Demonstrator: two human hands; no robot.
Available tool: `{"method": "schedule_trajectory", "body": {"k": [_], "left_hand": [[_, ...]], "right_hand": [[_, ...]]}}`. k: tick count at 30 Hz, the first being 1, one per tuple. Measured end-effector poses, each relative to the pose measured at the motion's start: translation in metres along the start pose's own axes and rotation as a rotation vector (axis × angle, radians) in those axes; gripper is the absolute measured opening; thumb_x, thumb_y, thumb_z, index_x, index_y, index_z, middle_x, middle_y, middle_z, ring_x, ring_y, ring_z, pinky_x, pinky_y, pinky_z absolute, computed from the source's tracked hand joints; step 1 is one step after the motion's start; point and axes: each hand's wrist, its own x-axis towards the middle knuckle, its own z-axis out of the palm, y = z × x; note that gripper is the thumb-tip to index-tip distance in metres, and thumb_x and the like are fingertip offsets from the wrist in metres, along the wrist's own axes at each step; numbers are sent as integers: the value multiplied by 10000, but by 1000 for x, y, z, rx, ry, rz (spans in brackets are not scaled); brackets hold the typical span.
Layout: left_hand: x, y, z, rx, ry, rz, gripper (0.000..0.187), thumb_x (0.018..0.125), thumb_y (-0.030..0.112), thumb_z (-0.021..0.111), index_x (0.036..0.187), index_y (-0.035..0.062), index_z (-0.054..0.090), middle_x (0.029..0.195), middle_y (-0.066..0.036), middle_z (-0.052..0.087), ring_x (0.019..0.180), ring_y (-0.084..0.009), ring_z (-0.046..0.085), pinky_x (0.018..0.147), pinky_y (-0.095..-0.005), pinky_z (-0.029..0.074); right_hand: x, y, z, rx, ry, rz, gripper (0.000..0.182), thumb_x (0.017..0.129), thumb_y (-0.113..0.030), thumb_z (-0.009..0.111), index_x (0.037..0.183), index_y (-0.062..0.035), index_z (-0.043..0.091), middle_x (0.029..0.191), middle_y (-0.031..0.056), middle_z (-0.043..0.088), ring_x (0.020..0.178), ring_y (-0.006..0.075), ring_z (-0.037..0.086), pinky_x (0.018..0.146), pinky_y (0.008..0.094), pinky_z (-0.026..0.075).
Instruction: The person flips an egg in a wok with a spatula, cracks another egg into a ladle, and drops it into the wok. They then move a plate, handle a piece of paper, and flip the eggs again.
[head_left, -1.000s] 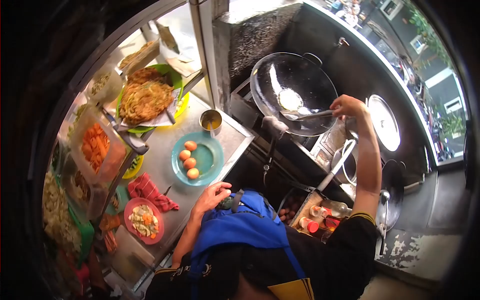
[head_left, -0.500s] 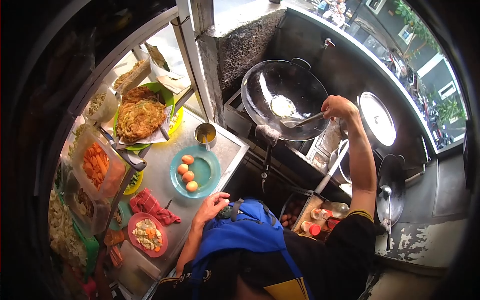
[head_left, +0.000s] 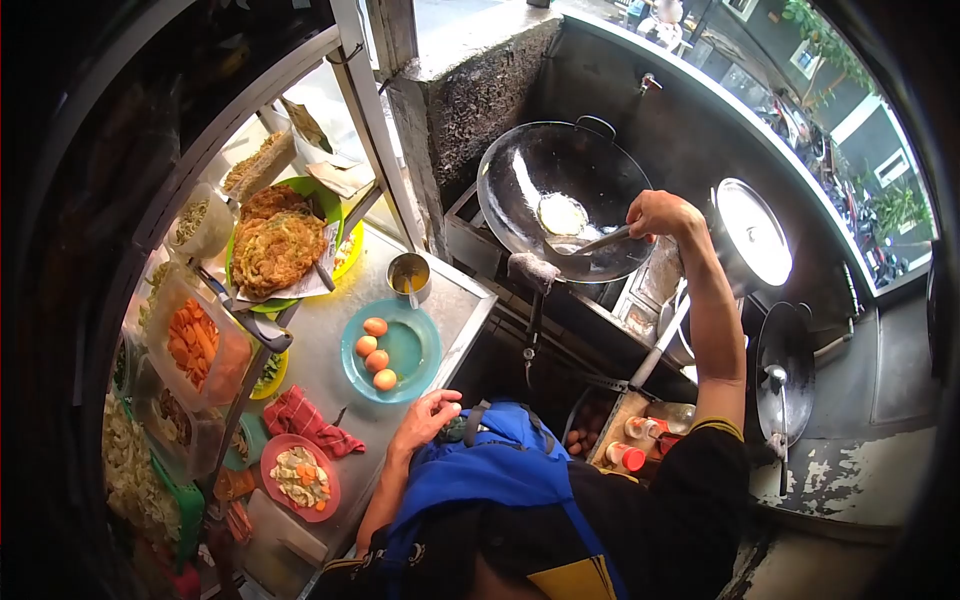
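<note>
In the head view, my right hand (head_left: 665, 215) grips the handle of a metal spatula (head_left: 603, 241) over the near side of a large black wok (head_left: 610, 180). The spatula's blade lies in the wok, close beside a frying egg (head_left: 562, 214) with white edges. My left hand (head_left: 427, 418) hovers by the counter's edge near my blue apron (head_left: 490, 465), its fingers loosely bent and apart, holding nothing. Just beyond it is a turquoise plate (head_left: 420, 352) with several brown eggs (head_left: 376, 361) along its left side. A metal cup (head_left: 409, 277) with a utensil in it stands behind the plate.
Fried omelettes (head_left: 280, 250) lie on a green plate at left, above tubs of sliced carrots (head_left: 192, 340) and shredded vegetables. A pink plate (head_left: 334, 500) and a red cloth (head_left: 305, 420) sit on the counter. Right are a lidded pot (head_left: 755, 230), red-capped jars (head_left: 628, 458) and another wok (head_left: 785, 390).
My right hand and the spatula have shifted slightly left in the wok, with the blade nearer the wok's left side. My left hand stays about where it was.
</note>
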Motion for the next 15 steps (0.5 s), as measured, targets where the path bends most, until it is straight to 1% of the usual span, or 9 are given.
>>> {"method": "schedule_trajectory", "body": {"k": [3,11,13,15], "left_hand": [[1,-1,0,53,9,-3,332,931,186,661,1210,9,633,890,-4,637,759,-77,571,694,-227,480],[8,8,6,43,-14,-16,338,929,192,655,1214,11,633,892,-7,643,758,-81,577,700,-228,486],[10,8,7,33,-13,-15,340,930,195,657,1215,11,632,892,-7,643,759,-81,578,701,-228,487],[11,4,7,44,-8,5,363,936,202,653,1235,-1,624,862,-27,644,746,-88,587,692,-248,496]], "right_hand": [[4,-1,1,5,0,-10,280,726,-150,708,975,-27,741,740,109,725,703,200,720,694,325,548],[-5,-5,0,1,9,15,274,732,-151,708,977,-34,742,731,101,723,701,196,720,703,316,548],[-3,-6,2,-14,-4,15,329,745,-177,699,1041,-40,735,747,112,724,719,201,724,723,337,553],[3,-7,10,-17,6,15,320,743,-176,695,1029,-38,736,745,113,724,734,197,726,724,344,558]]}}
